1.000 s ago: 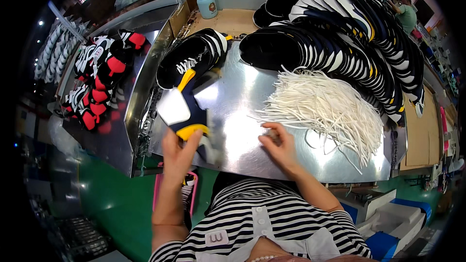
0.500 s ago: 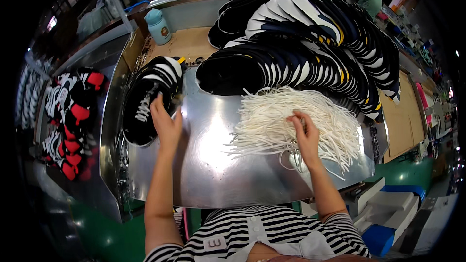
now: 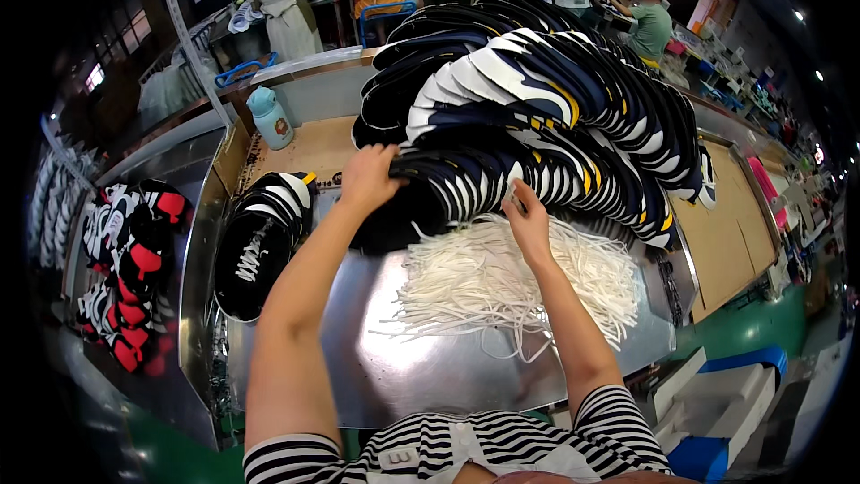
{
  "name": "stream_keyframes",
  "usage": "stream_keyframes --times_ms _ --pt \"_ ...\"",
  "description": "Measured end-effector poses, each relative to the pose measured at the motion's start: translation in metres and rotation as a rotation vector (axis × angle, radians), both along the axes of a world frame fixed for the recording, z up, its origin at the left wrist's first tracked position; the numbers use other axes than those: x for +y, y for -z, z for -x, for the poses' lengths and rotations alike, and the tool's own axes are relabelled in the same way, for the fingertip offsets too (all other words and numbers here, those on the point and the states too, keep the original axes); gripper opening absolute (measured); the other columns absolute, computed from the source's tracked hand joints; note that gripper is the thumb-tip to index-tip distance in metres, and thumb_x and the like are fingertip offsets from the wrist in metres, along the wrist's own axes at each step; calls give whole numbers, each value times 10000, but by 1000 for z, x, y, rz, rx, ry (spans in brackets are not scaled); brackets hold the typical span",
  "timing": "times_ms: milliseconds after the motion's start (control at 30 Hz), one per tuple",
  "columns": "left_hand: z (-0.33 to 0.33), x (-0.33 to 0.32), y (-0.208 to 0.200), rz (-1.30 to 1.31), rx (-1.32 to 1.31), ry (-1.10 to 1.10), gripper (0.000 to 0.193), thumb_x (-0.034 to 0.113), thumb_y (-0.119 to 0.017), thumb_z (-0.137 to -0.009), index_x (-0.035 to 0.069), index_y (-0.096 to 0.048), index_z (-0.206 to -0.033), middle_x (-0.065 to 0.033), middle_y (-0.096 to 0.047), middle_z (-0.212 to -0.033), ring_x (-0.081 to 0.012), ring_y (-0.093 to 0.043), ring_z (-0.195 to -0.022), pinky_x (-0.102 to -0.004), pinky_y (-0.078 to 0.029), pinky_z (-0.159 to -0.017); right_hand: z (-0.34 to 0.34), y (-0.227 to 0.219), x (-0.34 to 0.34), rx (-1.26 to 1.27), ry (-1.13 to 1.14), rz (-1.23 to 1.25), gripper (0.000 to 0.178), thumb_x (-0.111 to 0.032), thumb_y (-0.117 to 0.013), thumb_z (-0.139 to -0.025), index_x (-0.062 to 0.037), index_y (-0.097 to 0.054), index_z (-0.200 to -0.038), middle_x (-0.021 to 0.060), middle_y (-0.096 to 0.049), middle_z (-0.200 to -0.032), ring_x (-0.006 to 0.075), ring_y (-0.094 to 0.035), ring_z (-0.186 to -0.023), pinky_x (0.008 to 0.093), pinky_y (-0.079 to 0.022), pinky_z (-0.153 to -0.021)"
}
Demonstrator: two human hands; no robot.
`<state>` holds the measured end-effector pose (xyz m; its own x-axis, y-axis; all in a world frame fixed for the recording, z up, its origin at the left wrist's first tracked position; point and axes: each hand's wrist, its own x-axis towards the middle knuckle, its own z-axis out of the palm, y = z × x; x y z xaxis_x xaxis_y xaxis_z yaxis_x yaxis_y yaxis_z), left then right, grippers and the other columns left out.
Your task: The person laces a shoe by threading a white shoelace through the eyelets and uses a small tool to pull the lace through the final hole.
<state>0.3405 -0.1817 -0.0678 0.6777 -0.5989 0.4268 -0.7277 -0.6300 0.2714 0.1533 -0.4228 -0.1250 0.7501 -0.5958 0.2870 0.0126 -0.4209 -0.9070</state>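
A long row of nested black, white and navy shoe uppers [image 3: 484, 175] lies across the table, with more rows heaped behind it. My left hand [image 3: 369, 179] reaches to the row's left end, its fingers closed over the top edge of the front upper. My right hand [image 3: 527, 220] is above a spread pile of white shoelaces [image 3: 448, 282], close to the row's front side. Its thumb and fingers are bent together; anything between them is too small to make out. At the left lies a small stack of uppers, the top laced upper [image 3: 251, 260] showing white laces.
A light-blue bottle [image 3: 270, 118] stands at the back left. Red, black and white uppers [image 3: 134, 260] are piled on a side surface at far left. Beneath the laces is a shiny metal tabletop [image 3: 403, 376]. Other people work at benches beyond.
My left hand has left the laced upper at the left and moved right and forward to the row. The right hand has moved forward from the laces. The view has tilted up.
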Motion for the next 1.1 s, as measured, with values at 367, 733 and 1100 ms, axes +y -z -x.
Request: stream_keyframes --times_ms 367,733,1100 --pt "86 82 20 130 -194 -140 755 121 -767 -745 14 -415 -1404 -220 -488 -1368 -401 -494 -1198 -461 -426 -986 -17 14 22 -49 -93 174 378 -170 -686 -850 -46 -658 -1206 161 -722 -933 233 -654 -720 319 -516 -712" --pt "171 196 37 491 -126 -501 123 111 -633 -934 51 -673 -1033 -147 -643 -876 -265 -637 -781 -364 -485 -690 102 -27 84 208 -356 413 148 -87 -697 -854 -78 -703 -1001 83 -678 -967 213 -668 -747 305 -518 -671" --pt "361 144 59 4 -147 487 278 143 -640 -851 121 -663 -1127 -47 -637 -1222 -210 -600 -1092 -348 -415 -904 51 15 94 373 45 221 284 -287 -738 -847 -6 -695 -843 73 -573 -596 164 -510 -551 310 -411 -552"
